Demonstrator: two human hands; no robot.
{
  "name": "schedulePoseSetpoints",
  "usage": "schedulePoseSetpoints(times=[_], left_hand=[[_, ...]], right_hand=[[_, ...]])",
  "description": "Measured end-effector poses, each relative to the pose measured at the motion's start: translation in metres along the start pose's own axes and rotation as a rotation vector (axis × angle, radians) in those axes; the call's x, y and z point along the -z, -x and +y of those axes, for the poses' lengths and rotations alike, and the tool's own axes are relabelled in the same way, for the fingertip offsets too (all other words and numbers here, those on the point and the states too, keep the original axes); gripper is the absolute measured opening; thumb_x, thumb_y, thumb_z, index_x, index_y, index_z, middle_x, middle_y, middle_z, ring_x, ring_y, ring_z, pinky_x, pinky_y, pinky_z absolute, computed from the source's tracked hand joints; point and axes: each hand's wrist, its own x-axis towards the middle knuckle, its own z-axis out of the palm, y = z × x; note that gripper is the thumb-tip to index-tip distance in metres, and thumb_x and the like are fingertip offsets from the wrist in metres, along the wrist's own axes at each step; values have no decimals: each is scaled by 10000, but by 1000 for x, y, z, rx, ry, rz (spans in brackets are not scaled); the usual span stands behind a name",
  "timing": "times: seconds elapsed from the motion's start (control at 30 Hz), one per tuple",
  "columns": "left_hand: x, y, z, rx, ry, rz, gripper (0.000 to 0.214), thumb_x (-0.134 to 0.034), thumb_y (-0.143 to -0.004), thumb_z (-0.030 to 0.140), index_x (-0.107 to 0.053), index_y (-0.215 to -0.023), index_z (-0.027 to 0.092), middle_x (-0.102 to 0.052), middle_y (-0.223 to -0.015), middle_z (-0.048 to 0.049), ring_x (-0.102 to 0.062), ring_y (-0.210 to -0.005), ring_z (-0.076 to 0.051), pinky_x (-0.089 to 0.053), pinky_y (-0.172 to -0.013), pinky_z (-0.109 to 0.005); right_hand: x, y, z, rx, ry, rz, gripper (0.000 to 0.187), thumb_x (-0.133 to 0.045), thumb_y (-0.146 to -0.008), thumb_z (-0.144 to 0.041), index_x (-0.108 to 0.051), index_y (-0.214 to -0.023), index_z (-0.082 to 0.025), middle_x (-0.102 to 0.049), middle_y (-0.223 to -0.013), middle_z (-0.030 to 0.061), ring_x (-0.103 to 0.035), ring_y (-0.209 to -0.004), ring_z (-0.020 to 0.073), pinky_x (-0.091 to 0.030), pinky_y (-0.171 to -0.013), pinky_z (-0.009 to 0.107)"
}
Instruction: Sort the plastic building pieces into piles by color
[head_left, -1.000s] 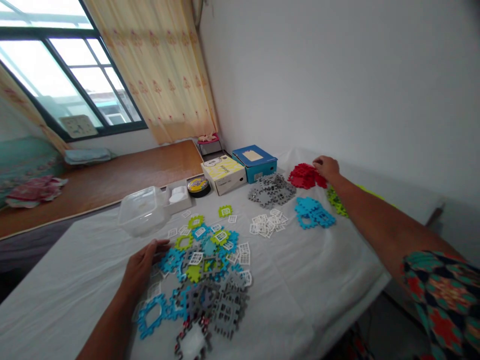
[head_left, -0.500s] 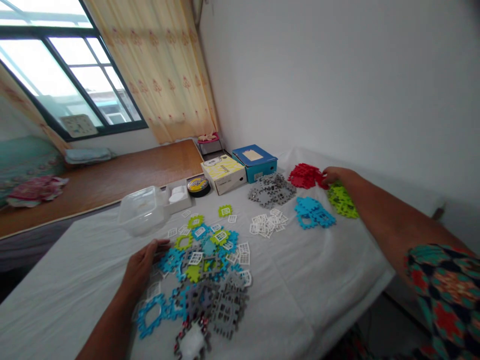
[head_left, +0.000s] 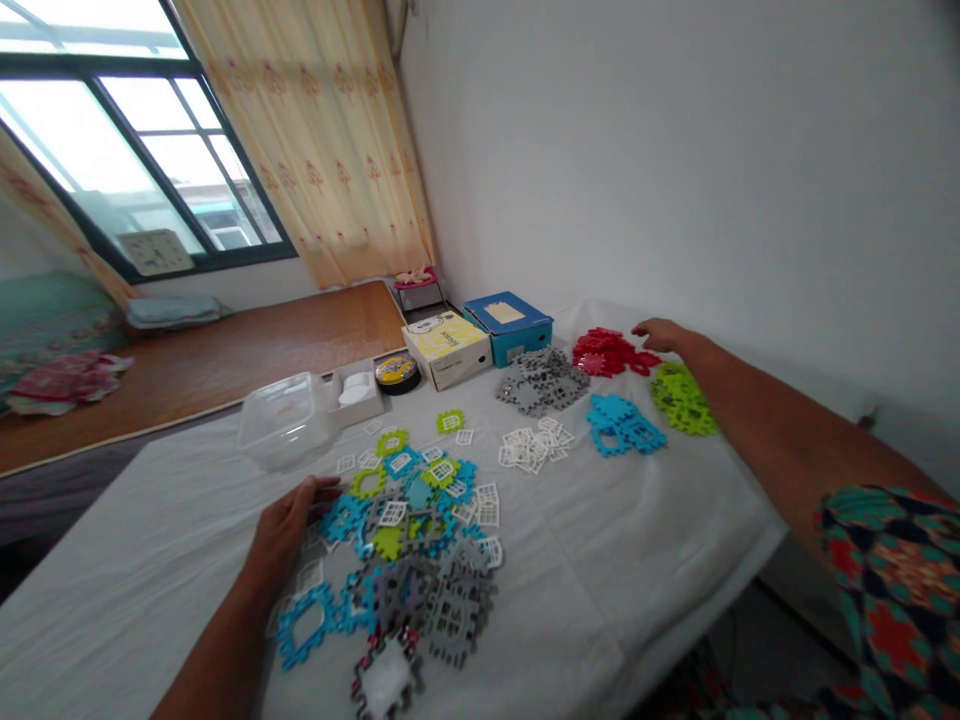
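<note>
My left hand (head_left: 289, 515) rests on the cloth at the left edge of a mixed heap of interlocking plastic building tiles (head_left: 409, 540) in blue, green and grey. Its fingers are stretched out and hold nothing. At the back right, my right hand (head_left: 660, 335) hovers just above and beside the red tiles (head_left: 604, 352), its fingertips apart with nothing visible between them. Below its wrist lies a pile of lime-green tiles (head_left: 682, 400). A blue tile pile (head_left: 624, 425), a grey tile pile (head_left: 541, 380) and white lattice window pieces (head_left: 534, 447) lie to their left.
Along the far edge stand a clear plastic tub (head_left: 285, 420), a small white box (head_left: 356, 397), a round black-and-yellow tin (head_left: 397, 373), a yellow-and-white box (head_left: 448, 350) and a blue box (head_left: 510, 325). A wall (head_left: 675, 170) borders the back right.
My right hand has lifted slightly up and away from the red pile, and its fingers have opened. A red piece now lies at the pile's right side. My left hand stays put.
</note>
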Motion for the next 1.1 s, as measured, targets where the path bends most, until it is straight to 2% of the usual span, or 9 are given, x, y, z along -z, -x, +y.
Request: schedulePoseSetpoints(times=[0.13, 0.23, 0.37, 0.47, 0.6, 0.73, 0.87, 0.97, 1.1], left_hand=[[-3, 0, 1, -23, -10, -2, 651, -532, -743, 738, -723, -961, 155, -749, -929, -108, -690, -886, -258, -546, -831, -394], [-8, 5, 5, -48, -12, 15, 701, -513, -729, 768, -723, -922, 127, -743, -902, -128, -684, -857, -258, -538, -813, -394], [-12, 8, 6, -81, -17, 11, 744, -498, -724, 791, -723, -926, 111, -736, -876, -135, -672, -822, -242, -522, -799, -381], [-12, 8, 3, -95, -7, -1, 748, -483, -735, 792, -718, -943, 113, -732, -853, -129, -666, -795, -235, -518, -779, -381], [-14, 7, -3, -131, 24, -9, 728, -489, -744, 781, -715, -926, 113, -727, -839, -123, -664, -796, -230, -513, -775, -370], [-16, 5, -6, -149, 36, -20, 720, -480, -765, 764, -714, -939, 106, -721, -825, -114, -656, -777, -216, -508, -763, -353], [-17, 6, -4, -160, 17, -17, 742, -465, -758, 778, -717, -933, 103, -723, -838, -117, -647, -763, -210, -503, -747, -345], [-17, 9, 1, -158, -3, -21, 753, -458, -758, 780, -720, -940, 99, -727, -862, -123, -644, -765, -211, -500, -740, -343], [-17, 10, 3, -160, -27, -18, 756, -439, -770, 775, -723, -949, 98, -727, -856, -126, -645, -767, -216, -502, -736, -344]], right_hand=[[23, 10, -26, 73, 12, -76, 255, -592, -732, -57, -736, -935, -110, -724, -994, 146, -651, -884, 208, -466, -833, 324], [15, 46, -83, 303, -100, -138, 263, -607, -790, -130, -724, -1021, -172, -724, -1047, 96, -654, -918, 204, -476, -850, 316], [-9, 139, -185, 659, -385, -384, 238, -541, -884, -258, -699, -1055, -211, -725, -1033, 53, -663, -894, 174, -509, -810, 304], [-23, 216, -252, 951, -450, -582, 224, -535, -904, -251, -687, -1059, -198, -728, -985, 47, -662, -836, 157, -509, -778, 294], [-35, 289, -313, 1333, -412, -595, 233, -544, -913, -170, -662, -1112, -198, -705, -1068, 67, -609, -975, 169, -457, -868, 313], [-50, 312, -342, 1617, -301, -535, 205, -556, -933, -229, -664, -1107, -237, -672, -1189, 53, -523, -1113, 221, -406, -884, 365], [-61, 294, -351, 1467, -224, -452, 236, -545, -933, -186, -656, -1133, -243, -625, -1283, 41, -478, -1177, 231, -388, -877, 370], [-55, 290, -354, 1365, -238, -422, 250, -570, -919, -204, -651, -1153, -230, -640, -1243, 66, -488, -1144, 232, -379, -874, 370], [-40, 314, -351, 1547, -241, -589, 356, -637, -868, -420, -635, -1159, -215, -680, -1122, 76, -534, -1025, 237, -389, -827, 369]])
